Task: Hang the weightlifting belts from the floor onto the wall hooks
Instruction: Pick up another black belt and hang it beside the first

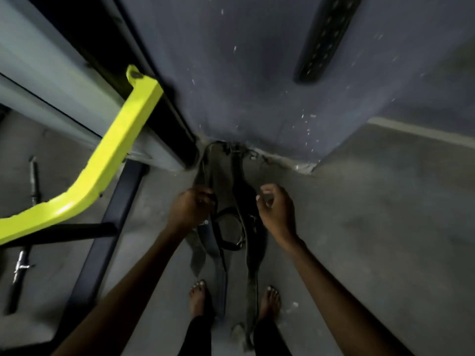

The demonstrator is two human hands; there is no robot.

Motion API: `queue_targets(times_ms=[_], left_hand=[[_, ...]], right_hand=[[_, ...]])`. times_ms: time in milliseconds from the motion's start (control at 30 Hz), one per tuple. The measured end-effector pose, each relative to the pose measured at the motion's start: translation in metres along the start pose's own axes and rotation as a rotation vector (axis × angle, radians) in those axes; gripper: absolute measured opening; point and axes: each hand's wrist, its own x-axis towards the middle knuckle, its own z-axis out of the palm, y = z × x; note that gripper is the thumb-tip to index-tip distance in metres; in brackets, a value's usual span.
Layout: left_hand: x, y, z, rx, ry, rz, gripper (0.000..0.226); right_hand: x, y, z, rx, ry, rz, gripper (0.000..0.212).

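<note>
2 hands [191,205] over belts [232,191] running wall-to-feet.

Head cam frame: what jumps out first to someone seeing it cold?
The bright yellow bar slanting across the left stands out against the dim grey room. Next, at centre, the tangle of dark belts on the floor at the foot of the blue-grey wall, with the left hand closed on a strap and the right hand open beside the pile. Bare feet stand on either side of the trailing straps.
</note>
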Motion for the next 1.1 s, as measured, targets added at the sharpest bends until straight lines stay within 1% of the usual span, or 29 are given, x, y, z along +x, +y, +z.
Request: queue_targets(times_ms=[133, 333, 400, 467, 567, 633, 667, 767, 833, 900, 967, 1067, 1100], left_hand=[[0.039, -0.104, 0.076, 0.066, -0.08, -0.106, 0.016], [0.09, -0.253, 0.181, 0.019, -0.144, -0.275, 0.026], [0.104, -0.302, 0.213, 0.0, -0.151, -0.313, 0.032], [0.113, -0.347, 0.244, -0.032, -0.117, -0.332, 0.038], [0.121, -0.398, 0.283, -0.062, -0.068, -0.346, 0.03], [0.122, -0.419, 0.3, -0.138, -0.044, -0.346, 0.031], [0.123, -0.429, 0.306, -0.175, -0.041, -0.354, 0.032], [0.119, -0.436, 0.308, -0.243, -0.017, -0.369, 0.041], [0.113, -0.425, 0.298, -0.299, -0.006, -0.389, 0.045], [0.105, -0.409, 0.282, -0.314, 0.039, -0.385, 0.05], [0.098, -0.388, 0.261, -0.385, 0.087, -0.331, 0.056], [0.088, -0.341, 0.217, -0.558, 0.021, -0.317, 0.067], [0.084, -0.322, 0.203, -0.643, 0.001, -0.313, 0.064]], right_hand=[[-0.003, 0.086, 0.091, 0.009, -0.087, 0.094, 0.02], [-0.004, 0.204, 0.246, 0.051, -0.172, 0.232, 0.013], [-0.002, 0.238, 0.297, 0.056, -0.201, 0.233, 0.015], [0.002, 0.268, 0.344, 0.051, -0.234, 0.221, 0.02], [0.014, 0.3, 0.4, 0.008, -0.245, 0.227, 0.03], [0.023, 0.313, 0.428, -0.029, -0.267, 0.228, 0.038], [0.028, 0.316, 0.439, -0.038, -0.291, 0.237, 0.038], [0.037, 0.317, 0.453, -0.049, -0.339, 0.269, 0.028], [0.038, 0.307, 0.445, -0.042, -0.323, 0.275, 0.022], [0.033, 0.291, 0.428, -0.03, -0.309, 0.248, 0.012], [0.025, 0.27, 0.405, 0.024, -0.287, 0.209, 0.012], [0.013, 0.228, 0.359, 0.112, -0.257, 0.148, 0.012], [0.008, 0.211, 0.341, 0.13, -0.252, 0.134, 0.015]])
